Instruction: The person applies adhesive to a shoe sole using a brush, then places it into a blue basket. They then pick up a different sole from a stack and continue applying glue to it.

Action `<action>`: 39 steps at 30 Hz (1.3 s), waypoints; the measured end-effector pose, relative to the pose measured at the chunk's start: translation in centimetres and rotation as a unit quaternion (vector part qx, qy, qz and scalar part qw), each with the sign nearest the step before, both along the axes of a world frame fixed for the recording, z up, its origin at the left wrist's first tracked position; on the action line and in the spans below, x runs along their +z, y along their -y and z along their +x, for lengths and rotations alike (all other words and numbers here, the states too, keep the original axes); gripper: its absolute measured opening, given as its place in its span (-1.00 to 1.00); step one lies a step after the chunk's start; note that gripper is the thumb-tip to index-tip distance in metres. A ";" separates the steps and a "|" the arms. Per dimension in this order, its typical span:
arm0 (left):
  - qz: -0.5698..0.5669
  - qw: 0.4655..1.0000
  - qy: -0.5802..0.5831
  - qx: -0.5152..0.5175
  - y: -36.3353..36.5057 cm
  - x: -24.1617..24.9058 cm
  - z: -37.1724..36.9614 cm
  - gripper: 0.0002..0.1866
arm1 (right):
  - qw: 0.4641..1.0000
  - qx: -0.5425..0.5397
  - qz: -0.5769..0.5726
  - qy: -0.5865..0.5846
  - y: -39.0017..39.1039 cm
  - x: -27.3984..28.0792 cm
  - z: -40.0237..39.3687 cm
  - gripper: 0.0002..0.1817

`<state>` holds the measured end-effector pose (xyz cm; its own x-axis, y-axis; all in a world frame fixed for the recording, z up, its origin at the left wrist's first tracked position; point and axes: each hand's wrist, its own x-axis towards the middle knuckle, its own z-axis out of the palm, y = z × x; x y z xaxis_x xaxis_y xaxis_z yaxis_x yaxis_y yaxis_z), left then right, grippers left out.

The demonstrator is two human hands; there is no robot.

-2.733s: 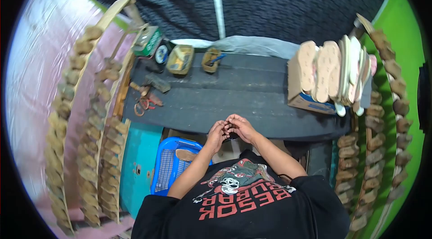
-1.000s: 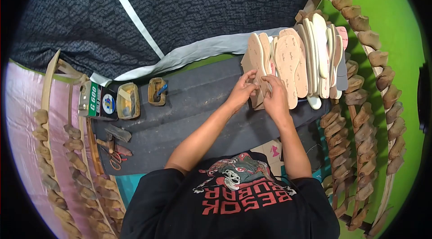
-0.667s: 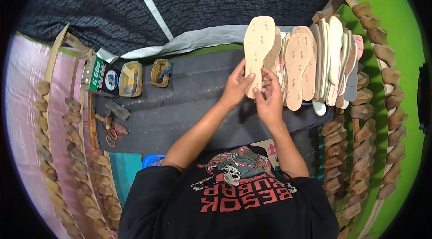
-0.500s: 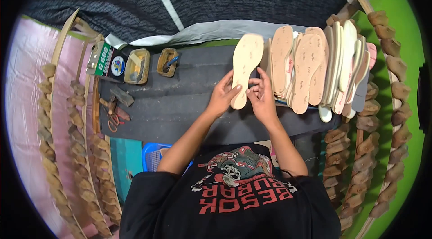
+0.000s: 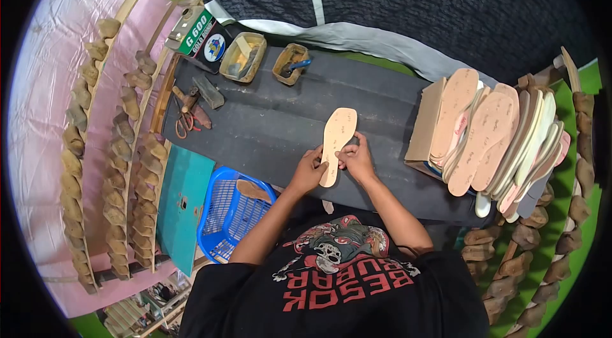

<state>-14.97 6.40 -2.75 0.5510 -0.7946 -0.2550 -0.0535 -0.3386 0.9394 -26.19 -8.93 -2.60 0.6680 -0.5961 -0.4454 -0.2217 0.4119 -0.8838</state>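
Note:
A pale tan shoe insole (image 5: 340, 133) with small handwritten marks is held over the front part of the dark worktable (image 5: 268, 121), broad end pointing away from me. My left hand (image 5: 310, 171) grips its narrow heel part from the left, thumb on top. At the right edge my right hand (image 5: 354, 158) pinches the middle of the insole between thumb and fingers; the fingertips behind it are hidden. To the right, a thick stack of similar insoles (image 5: 488, 137) leans against a cardboard box (image 5: 423, 122).
A G 600 glue can (image 5: 199, 35), two cut-open tubs (image 5: 243, 57) and scissors (image 5: 185, 124) with other tools occupy the table's left end. Below is a blue basket (image 5: 220, 236) with a brown sole-shaped piece (image 5: 253, 190). Racks of wooden shoe lasts (image 5: 118, 172) flank both sides.
The view has turned toward the left, showing more of the blue basket. The insole has come lower and closer to my body, and my right hand has closed onto its edge.

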 end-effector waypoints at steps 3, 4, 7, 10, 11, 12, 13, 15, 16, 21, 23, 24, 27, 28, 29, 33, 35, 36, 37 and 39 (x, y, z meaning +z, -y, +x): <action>0.023 0.999 0.029 -0.032 0.0 0.5 1.2 -0.33 | 0.997 0.019 -0.067 -0.022 -0.6 1.5 0.4 0.12; 0.031 0.998 0.046 -0.042 0.0 0.7 1.6 -0.31 | 0.998 0.025 -0.055 -0.025 -0.5 1.8 0.6 0.17; 0.037 0.994 0.085 -0.064 -0.2 1.8 2.4 -0.31 | 0.997 0.043 -0.060 -0.040 -0.4 1.8 1.0 0.18; 0.055 0.992 0.069 -0.090 -0.6 3.1 3.0 -0.37 | 0.991 0.062 -0.105 -0.061 -0.6 1.7 1.1 0.18; 0.058 0.990 0.088 -0.094 -0.7 3.3 3.4 -0.39 | 0.991 0.057 -0.104 -0.063 -0.7 1.6 1.2 0.18; 0.060 0.988 0.108 -0.098 -0.7 3.5 3.8 -0.41 | 0.991 0.051 -0.104 -0.066 -0.7 1.5 1.2 0.17; 0.062 0.985 0.127 -0.101 -0.7 3.5 4.1 -0.43 | 0.991 0.045 -0.103 -0.069 -0.8 1.7 1.3 0.17; 0.044 0.980 0.164 -0.100 -0.7 2.0 5.7 -0.47 | 0.989 0.037 -0.115 -0.091 -0.9 1.8 1.5 0.13; 0.036 0.978 0.181 -0.100 -0.8 2.0 6.5 -0.49 | 0.987 0.033 -0.119 -0.103 -1.0 2.0 1.7 0.11; 0.007 0.996 0.003 -0.092 -1.1 0.1 11.4 -0.62 | 0.936 -0.023 -0.318 -0.152 -1.2 2.4 3.0 -0.28; -0.018 0.996 -0.063 -0.063 -0.7 0.4 13.2 -0.65 | 0.927 -0.049 -0.355 -0.111 -0.4 1.2 4.0 -0.42; -0.032 0.991 -0.129 -0.031 -0.5 0.9 13.9 -0.69 | 0.941 -0.057 -0.326 -0.073 0.6 0.1 5.2 -0.48; -0.048 0.948 -0.301 0.091 1.1 2.0 16.0 -0.73 | 0.978 -0.042 -0.199 -0.038 2.6 0.7 9.3 -0.53; -0.063 0.927 -0.354 0.109 1.4 1.4 16.9 -0.73 | 0.986 -0.038 -0.163 -0.025 3.0 1.5 11.2 -0.52; -0.078 0.912 -0.381 0.133 1.9 1.0 17.7 -0.71 | 0.991 -0.034 -0.126 -0.012 3.5 2.1 13.1 -0.50; -0.114 0.879 -0.433 0.165 4.1 0.6 19.7 -0.66 | 0.992 -0.050 -0.113 0.040 4.6 4.2 19.8 -0.37; -0.111 0.880 -0.435 0.154 4.7 0.8 19.6 -0.64 | 0.993 -0.074 -0.072 0.057 5.3 4.9 22.0 -0.31; -0.107 0.881 -0.435 0.150 5.2 1.0 19.7 -0.65 | 0.993 -0.060 -0.083 0.056 5.8 4.6 22.7 -0.38; -0.104 0.883 -0.434 0.147 5.5 1.1 19.9 -0.65 | 0.994 -0.050 -0.085 0.050 6.2 3.8 23.3 -0.42; -0.099 0.889 -0.425 0.140 5.8 1.2 20.0 -0.65 | 0.995 -0.031 -0.088 0.040 7.0 2.6 24.4 -0.50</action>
<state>5.05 0.57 -1.56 0.4104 -0.7319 -0.5439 0.7638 -0.0500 0.6436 -1.75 -15.89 0.01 0.6570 -0.7011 -0.2771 -0.1271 0.2593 -0.9574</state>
